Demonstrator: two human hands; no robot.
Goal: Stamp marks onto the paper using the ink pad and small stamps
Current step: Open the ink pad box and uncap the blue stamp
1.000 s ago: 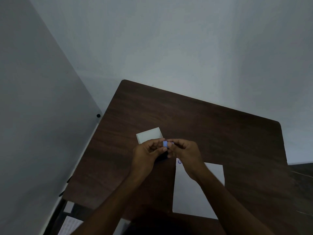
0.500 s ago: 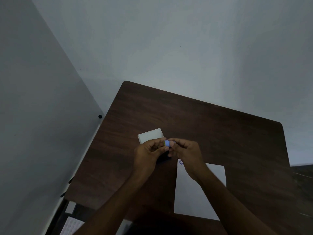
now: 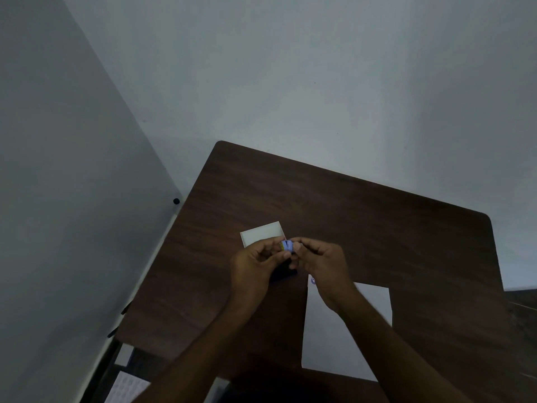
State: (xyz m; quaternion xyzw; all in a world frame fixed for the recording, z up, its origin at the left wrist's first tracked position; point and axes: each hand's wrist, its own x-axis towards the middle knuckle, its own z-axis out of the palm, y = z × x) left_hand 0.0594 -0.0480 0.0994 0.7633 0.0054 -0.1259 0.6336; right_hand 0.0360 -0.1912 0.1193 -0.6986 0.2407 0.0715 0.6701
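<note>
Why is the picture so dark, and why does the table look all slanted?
In the head view the light is dim, so both hands and the brown table look dark; only the white paper and the little blue stamp stand out. The wide lens slants the table's edges. No glare shows.

Stamp [image 3: 287, 245] light blue, yellow patch – paper [image 3: 345, 338] white, blue mark – table [image 3: 363, 222] dark wood-grain.

- One head-worn wide-angle view looks forward and down, slightly tilted.
- The dark tabletop [image 3: 377, 228] lies close below; pale walls fill the upper frame.
</note>
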